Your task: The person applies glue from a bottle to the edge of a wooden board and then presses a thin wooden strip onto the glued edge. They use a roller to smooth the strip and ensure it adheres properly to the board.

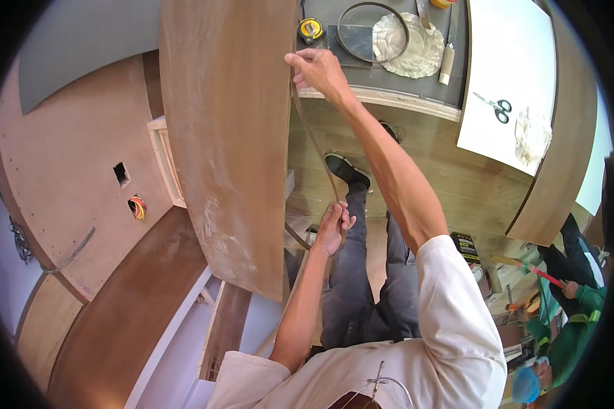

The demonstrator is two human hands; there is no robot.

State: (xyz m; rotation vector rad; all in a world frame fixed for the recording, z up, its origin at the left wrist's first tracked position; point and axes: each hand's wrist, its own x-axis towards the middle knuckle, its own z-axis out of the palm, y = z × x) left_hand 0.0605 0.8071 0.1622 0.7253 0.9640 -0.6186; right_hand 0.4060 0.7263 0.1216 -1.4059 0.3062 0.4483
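Observation:
A thin brown edging strip [313, 139] runs between my two hands, slightly bowed and apart from the panel along its middle. My right hand [318, 69] is at the far part of the long brown wood-grain panel [232, 129], pinching the strip's upper end at the panel's right edge. Lower down, my left hand [333, 229] has its fingers closed round the strip, a little right of the same edge. Beneath that hand a short length of strip shows near the panel. Whitish smears mark the panel's face.
Beyond my right hand, a dark worktop holds a yellow tape measure [311, 30], a coil of strip [342, 42], crumpled plastic [416, 58] and a tube [447, 65]. Scissors [501, 110] lie on a white board [504, 41]. A person in green [579, 334] works at lower right.

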